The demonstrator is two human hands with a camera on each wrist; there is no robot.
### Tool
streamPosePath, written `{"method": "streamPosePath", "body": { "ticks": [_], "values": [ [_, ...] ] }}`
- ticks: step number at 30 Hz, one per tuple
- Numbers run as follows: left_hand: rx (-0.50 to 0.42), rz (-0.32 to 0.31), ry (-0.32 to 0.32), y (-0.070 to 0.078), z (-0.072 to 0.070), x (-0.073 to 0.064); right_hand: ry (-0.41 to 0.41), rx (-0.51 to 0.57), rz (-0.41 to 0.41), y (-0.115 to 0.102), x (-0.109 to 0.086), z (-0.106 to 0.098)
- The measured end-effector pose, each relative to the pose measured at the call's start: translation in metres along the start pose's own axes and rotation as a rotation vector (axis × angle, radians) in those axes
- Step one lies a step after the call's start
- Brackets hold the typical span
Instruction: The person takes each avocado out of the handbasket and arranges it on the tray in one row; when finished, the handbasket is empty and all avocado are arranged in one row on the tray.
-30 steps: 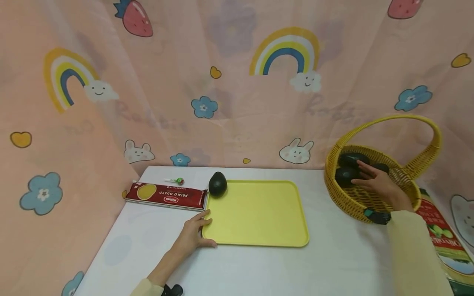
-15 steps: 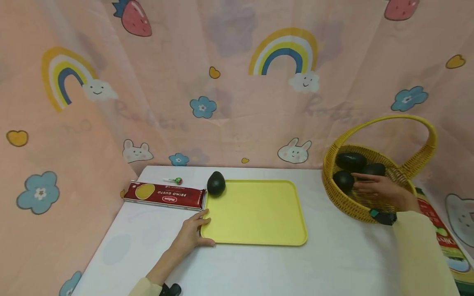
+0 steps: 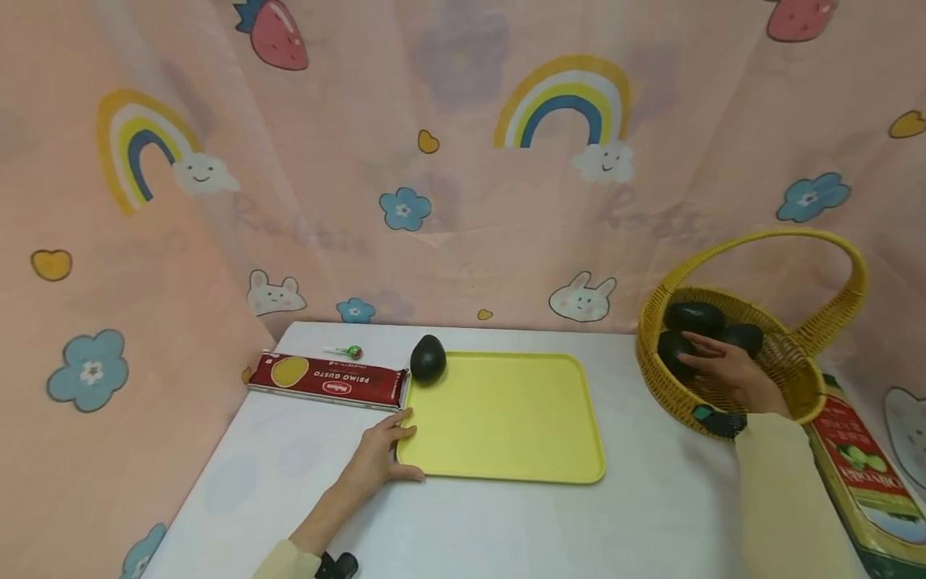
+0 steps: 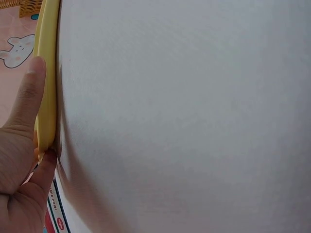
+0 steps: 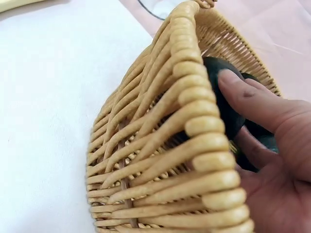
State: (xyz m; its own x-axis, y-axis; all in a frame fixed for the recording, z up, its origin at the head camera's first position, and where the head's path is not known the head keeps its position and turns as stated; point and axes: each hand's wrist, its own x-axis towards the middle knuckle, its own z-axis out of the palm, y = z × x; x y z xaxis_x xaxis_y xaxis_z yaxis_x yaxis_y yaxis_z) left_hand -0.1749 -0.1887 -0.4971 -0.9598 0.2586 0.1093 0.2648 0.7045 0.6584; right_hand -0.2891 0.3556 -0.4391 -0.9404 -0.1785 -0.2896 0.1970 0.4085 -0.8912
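Note:
My right hand (image 3: pixel 739 379) reaches into the yellow wicker basket (image 3: pixel 657 396) and grips a dark avocado (image 3: pixel 673 352). In the right wrist view the thumb (image 5: pixel 234 83) presses that avocado's side, with fingers lower down, partly hidden behind the basket rim. Two more avocados, one at the back (image 3: pixel 696 317) and one to the right (image 3: pixel 748 338), lie beside it. My left hand (image 3: pixel 372 457) holds the near left corner of the yellow tray (image 3: pixel 514 422); its thumb (image 4: pixel 30 92) lies along the rim. Another avocado (image 3: pixel 428 359) sits at the tray's far left corner.
Left of the tray lies a red pasta packet (image 3: pixel 333 382), with a small lollipop (image 3: pixel 353 352) behind it. A red-and-green package (image 3: pixel 864 462) stands right of the basket. The basket's tall handle (image 3: pixel 752 235) arches above. A patterned cloth backs the white table (image 3: pixel 506 531).
My right hand shifts rightward, then back left onto the nearest avocado. The avocados in the basket have changed places slightly. The left hand stays at the tray corner.

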Motion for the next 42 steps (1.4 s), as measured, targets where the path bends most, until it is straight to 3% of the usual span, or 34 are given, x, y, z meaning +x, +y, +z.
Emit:
{"method": "streamPosePath", "body": {
  "ticks": [10, 19, 29, 42],
  "values": [
    [0.012, -0.019, -0.014, 0.001, 0.000, -0.001, -0.109, 0.058, 0.032, 0.002, 0.008, 0.002],
    [0.004, -0.027, -0.020, 0.004, 0.000, 0.000, -0.237, 0.283, 0.033, 0.003, 0.007, -0.005],
    [0.019, -0.049, -0.017, 0.004, -0.001, 0.001, -0.210, 0.125, 0.003, 0.008, 0.005, -0.008],
    [0.019, -0.061, -0.023, 0.006, -0.001, 0.001, -0.129, 0.059, -0.037, 0.011, 0.000, -0.006]
  ]
}}
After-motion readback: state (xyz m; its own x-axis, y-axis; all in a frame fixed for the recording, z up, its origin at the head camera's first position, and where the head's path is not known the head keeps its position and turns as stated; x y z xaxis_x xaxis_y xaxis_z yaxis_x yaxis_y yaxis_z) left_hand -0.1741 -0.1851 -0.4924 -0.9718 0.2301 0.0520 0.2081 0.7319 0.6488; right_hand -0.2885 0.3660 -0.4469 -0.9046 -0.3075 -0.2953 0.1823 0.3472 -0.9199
